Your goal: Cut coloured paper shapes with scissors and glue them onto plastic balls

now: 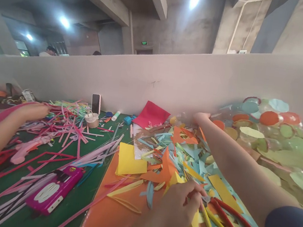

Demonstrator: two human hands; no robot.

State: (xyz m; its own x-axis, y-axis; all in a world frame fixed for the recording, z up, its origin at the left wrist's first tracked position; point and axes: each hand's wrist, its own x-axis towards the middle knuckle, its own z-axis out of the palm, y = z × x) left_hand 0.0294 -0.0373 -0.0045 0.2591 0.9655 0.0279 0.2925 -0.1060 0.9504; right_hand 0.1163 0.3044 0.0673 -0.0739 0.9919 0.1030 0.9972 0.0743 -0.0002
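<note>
My left hand [180, 207] is low in the middle, over an orange sheet [114, 217]. Its fingers are pinched together beside a yellow paper scrap [195, 225] and the metal joint of a red and yellow long-handled tool [226, 225]. What the fingers grip is hidden. My right arm, in a dark sleeve, stretches far forward. My right hand [201, 117] rests against a heap of clear cups with coloured paper discs [267, 133]; its fingers are turned away from me. A litter of cut paper pieces [179, 158] lies between my hands.
Another person's arm comes in from the left, the hand [32, 110] on a pile of pink and coloured strips [68, 124]. A magenta case [53, 190], a tape roll [92, 119], a phone [95, 103] and a red sheet [151, 115] lie on the green mat. A grey partition wall [173, 79] bounds the back.
</note>
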